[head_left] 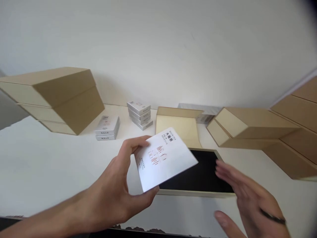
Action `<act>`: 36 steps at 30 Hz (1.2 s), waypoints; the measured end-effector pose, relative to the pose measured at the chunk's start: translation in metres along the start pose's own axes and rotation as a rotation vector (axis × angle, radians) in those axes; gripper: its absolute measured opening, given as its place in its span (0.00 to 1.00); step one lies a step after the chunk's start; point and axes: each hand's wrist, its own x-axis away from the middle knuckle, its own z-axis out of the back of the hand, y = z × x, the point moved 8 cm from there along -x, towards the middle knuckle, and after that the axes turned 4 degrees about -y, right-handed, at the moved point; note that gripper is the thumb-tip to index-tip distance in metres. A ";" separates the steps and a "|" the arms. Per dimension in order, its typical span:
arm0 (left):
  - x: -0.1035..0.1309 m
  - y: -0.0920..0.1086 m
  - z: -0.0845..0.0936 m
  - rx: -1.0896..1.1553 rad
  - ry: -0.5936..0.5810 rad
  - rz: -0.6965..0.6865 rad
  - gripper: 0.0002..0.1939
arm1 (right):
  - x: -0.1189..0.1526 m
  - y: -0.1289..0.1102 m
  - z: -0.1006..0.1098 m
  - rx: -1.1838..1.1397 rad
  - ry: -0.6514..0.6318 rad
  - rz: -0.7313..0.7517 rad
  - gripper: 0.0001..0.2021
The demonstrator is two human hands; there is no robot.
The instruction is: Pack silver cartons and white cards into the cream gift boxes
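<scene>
My left hand (116,185) grips a silvery-white tea box (165,162) by its edges, thumb below and fingers above. Its printed face, with "WHITE TEA" and reddish characters, is tilted toward me. Behind and under it lies an open cream gift box (198,194) with a black inside; its lid (177,127) is folded back toward the wall. My right hand (250,195), wearing a dark band, hovers by the gift box's right edge. Its thumb and fingers are apart, with nothing between them. The tea box covers the gift box's left part.
Stacked cream boxes (56,96) stand at the left. Small silvery tea boxes are piled in two stacks, a low one (107,127) and a taller one (140,114). More cream boxes (255,127) lie at the right. A grey printed package (205,117) rests by the wall.
</scene>
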 end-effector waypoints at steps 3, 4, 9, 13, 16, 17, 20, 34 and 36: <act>-0.032 0.030 -0.019 0.057 -0.190 -0.109 0.38 | -0.030 -0.013 -0.016 -0.091 -0.144 0.020 0.46; -0.040 0.037 -0.027 0.087 -0.240 -0.129 0.37 | -0.038 -0.009 -0.019 -0.131 -0.205 -0.025 0.49; -0.054 0.040 -0.055 0.136 -0.396 -0.075 0.36 | -0.040 0.026 0.013 -0.101 -0.283 -0.148 0.55; -0.060 0.009 -0.057 -0.139 -0.439 0.054 0.34 | -0.010 0.045 0.073 0.075 -0.102 -0.158 0.45; -0.067 -0.007 -0.066 -0.350 -0.603 0.000 0.22 | 0.001 0.040 0.102 0.162 0.021 -0.087 0.43; -0.069 -0.009 -0.071 -0.399 -0.669 -0.043 0.18 | 0.000 0.036 0.105 0.176 0.046 -0.051 0.43; -0.072 -0.010 -0.076 -0.480 -0.766 -0.124 0.16 | -0.015 0.026 0.094 0.179 0.040 0.026 0.41; -0.039 -0.044 -0.033 -0.253 -0.391 0.072 0.56 | -0.052 0.037 -0.052 0.358 -1.013 -0.345 0.47; -0.041 -0.046 -0.042 -0.139 -0.430 0.071 0.60 | -0.052 0.036 -0.057 0.343 -0.998 -0.333 0.55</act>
